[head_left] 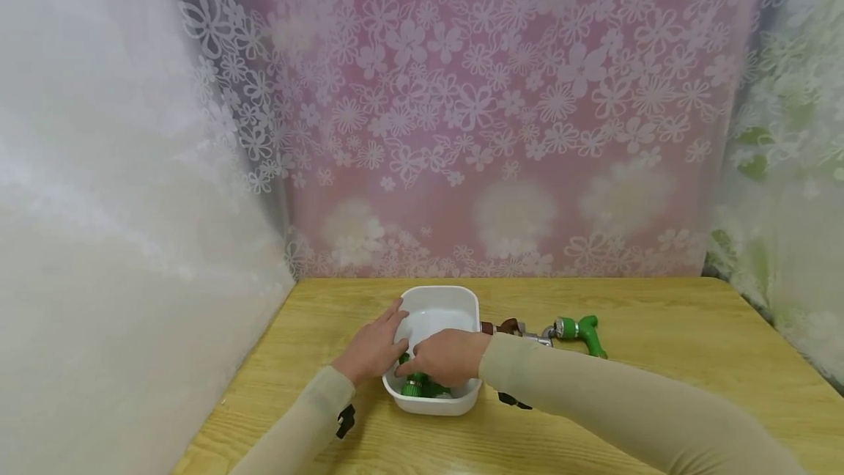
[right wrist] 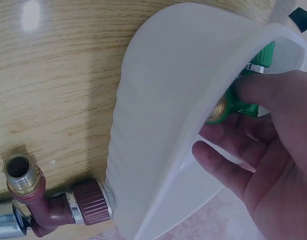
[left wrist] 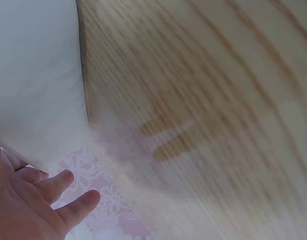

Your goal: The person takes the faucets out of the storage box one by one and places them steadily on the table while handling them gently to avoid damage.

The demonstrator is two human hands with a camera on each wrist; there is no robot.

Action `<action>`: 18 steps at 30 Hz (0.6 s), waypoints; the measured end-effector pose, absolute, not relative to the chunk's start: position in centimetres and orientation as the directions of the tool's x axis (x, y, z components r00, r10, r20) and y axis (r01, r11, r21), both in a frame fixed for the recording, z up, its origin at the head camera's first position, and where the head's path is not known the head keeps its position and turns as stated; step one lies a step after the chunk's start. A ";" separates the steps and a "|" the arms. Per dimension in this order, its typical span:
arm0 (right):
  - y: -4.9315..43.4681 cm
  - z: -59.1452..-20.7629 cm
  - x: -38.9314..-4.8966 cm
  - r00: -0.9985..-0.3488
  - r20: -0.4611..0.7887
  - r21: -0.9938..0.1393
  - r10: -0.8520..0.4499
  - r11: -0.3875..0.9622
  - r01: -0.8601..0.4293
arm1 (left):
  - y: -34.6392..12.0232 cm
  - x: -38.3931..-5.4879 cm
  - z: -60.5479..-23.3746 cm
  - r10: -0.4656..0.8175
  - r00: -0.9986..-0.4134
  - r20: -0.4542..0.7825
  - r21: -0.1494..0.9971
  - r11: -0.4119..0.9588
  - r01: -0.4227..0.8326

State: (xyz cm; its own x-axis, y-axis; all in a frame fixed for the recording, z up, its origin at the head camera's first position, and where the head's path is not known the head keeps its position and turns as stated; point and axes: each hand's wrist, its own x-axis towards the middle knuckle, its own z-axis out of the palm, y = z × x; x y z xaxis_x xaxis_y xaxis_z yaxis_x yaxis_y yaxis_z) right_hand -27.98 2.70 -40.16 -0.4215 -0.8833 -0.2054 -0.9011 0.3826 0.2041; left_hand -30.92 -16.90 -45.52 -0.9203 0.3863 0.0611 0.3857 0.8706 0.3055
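Note:
A white plastic basin point(head_left: 438, 406) stands on the wooden table. Inside its near end lies a green tap point(head_left: 413, 387), partly covered by my right hand point(head_left: 451, 356). Seen from the right wrist, thumb and fingers close round the green tap point(right wrist: 249, 106), whose brass thread faces the basin wall. Whether a second green piece lies under it, I cannot tell. My left hand point(head_left: 371, 347) rests at the basin's left rim, fingers mostly straight. In the left wrist view its fingers point(left wrist: 79, 209) are spread loosely beside the white wall.
Right of the basin, a maroon tap point(right wrist: 51, 212) lies against its wall. Beyond it come a chrome tap point(head_left: 537, 339) and another green tap point(head_left: 582, 329). Patterned curtain point(head_left: 494, 130) hangs behind the table, and pale sheeting point(head_left: 132, 204) borders the left side.

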 end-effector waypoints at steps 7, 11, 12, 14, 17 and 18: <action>2.3 -40.2 -27.9 -0.473 -0.250 0.161 -0.845 0.446 -0.880 | -17.0 -30.9 -45.7 0.384 -0.921 0.074 0.319 0.866 0.386; 2.2 -40.2 -27.9 -0.481 -0.262 0.129 -0.836 0.464 -0.876 | -17.0 -30.9 -45.8 0.384 -0.921 0.068 0.317 0.867 0.385; 2.2 -40.2 -27.9 -0.484 -0.260 0.119 -0.836 0.470 -0.875 | -17.0 -30.9 -45.8 0.383 -0.921 0.068 0.316 0.867 0.384; 2.1 -40.2 -28.0 -0.490 -0.258 0.103 -0.833 0.480 -0.871 | -17.1 -30.9 -45.9 0.382 -0.921 0.071 0.317 0.867 0.384; 2.2 -40.2 -28.1 -0.495 -0.256 0.086 -0.830 0.490 -0.867 | -17.1 -31.0 -45.9 0.382 -0.921 0.074 0.316 0.867 0.385; 2.2 -40.2 -28.2 -0.492 -0.255 0.082 -0.833 0.488 -0.869 | -17.1 -31.0 -45.9 0.382 -0.921 0.073 0.312 0.869 0.385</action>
